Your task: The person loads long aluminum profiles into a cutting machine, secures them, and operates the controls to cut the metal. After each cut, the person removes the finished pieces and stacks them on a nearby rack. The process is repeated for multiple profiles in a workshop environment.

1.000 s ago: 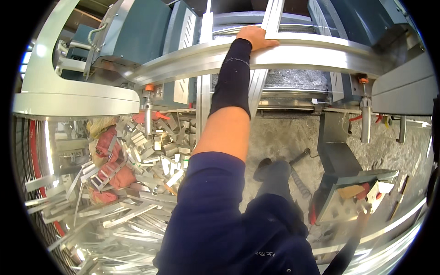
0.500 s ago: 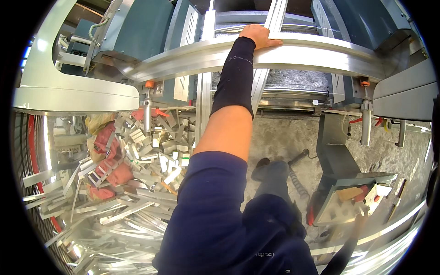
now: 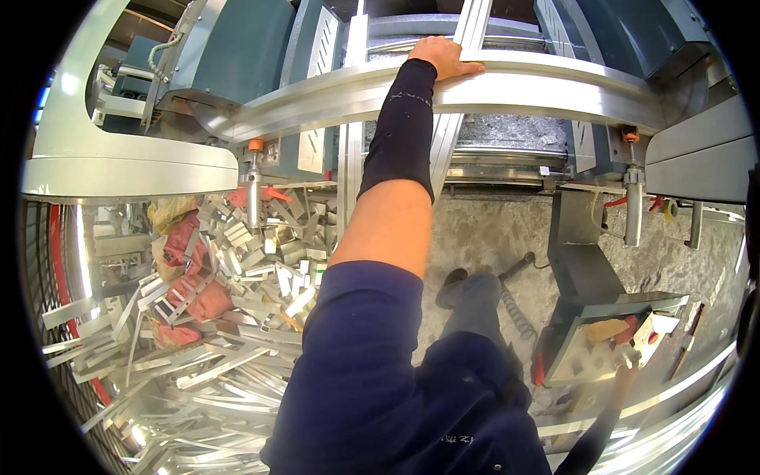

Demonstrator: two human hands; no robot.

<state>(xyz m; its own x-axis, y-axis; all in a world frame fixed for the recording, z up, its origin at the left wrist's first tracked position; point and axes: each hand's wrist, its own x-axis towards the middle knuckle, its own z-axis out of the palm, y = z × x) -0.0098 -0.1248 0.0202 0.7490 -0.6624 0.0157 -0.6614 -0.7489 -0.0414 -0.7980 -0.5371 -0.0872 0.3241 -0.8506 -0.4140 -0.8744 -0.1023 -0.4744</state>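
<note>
A long silver aluminium profile (image 3: 538,89) lies crosswise in the machine, its two ends near the round saw blades. My left hand (image 3: 440,57) grips its upper edge at mid-length, the thumb pointing right along the top and the other fingers partly hidden behind. A black sleeve covers that forearm. Low on the right, my right hand (image 3: 628,367) is at the tilted control panel (image 3: 582,356), beside a white plate with a red button. Its fingers are too small and blurred to make out.
Orange-tipped clamp cylinders hang below the profile, one at left (image 3: 254,186) and one at right (image 3: 633,198). A pale machine guard (image 3: 131,166) juts in at left. Heaped metal offcuts (image 3: 229,356) with red sacks (image 3: 198,297) fill the lower left. A coiled cable (image 3: 516,317) lies near my foot.
The view has shifted very slightly. My left hand stays on the profile and my right hand stays at the panel.
</note>
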